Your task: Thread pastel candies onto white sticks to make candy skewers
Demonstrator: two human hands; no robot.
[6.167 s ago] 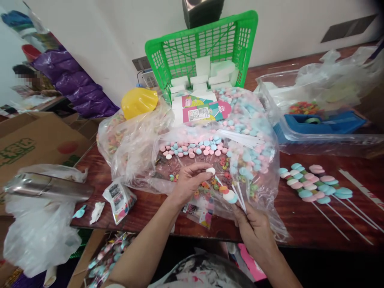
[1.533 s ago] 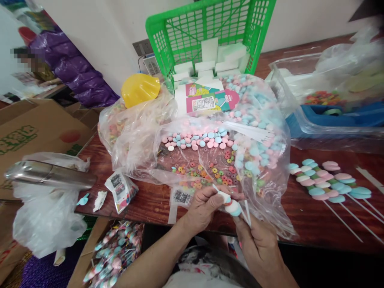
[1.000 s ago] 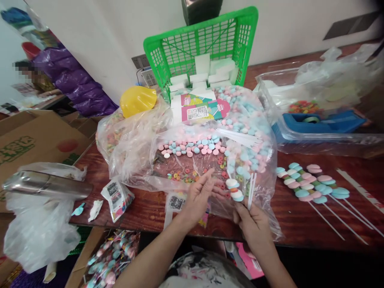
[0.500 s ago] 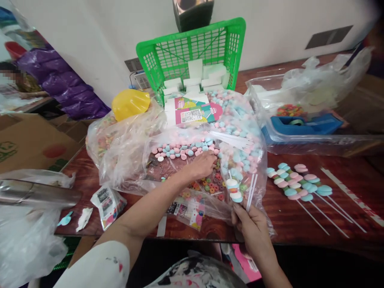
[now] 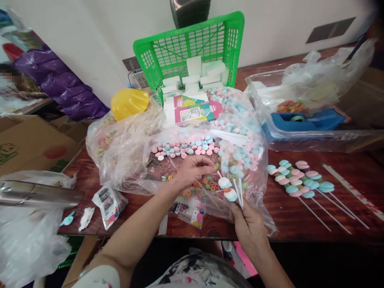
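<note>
My right hand (image 5: 250, 224) is closed around a candy skewer (image 5: 227, 189) and several bare white sticks (image 5: 239, 191). White and light-blue candies with orange rings between them are threaded on the skewer, and its bare tip points up and left. My left hand (image 5: 193, 172) pinches close to that tip; a small thing at its fingertips is too hidden to name. Under the hands lies an open clear bag with loose pink, blue and white candies (image 5: 192, 151) and colourful rings (image 5: 211, 184). Finished-looking candy skewers (image 5: 297, 180) lie side by side on the right.
A green basket (image 5: 189, 36) holding white boxes stands behind a full candy bag (image 5: 231, 108). A yellow bowl-like piece (image 5: 129, 104) rests on another bag. At right is a clear tray with a blue tape dispenser (image 5: 306, 120); at left, a steel flask (image 5: 39, 194).
My left hand has drawn back from the loose candies toward the skewer's tip. My right hand has tilted the skewer and sticks leftward.
</note>
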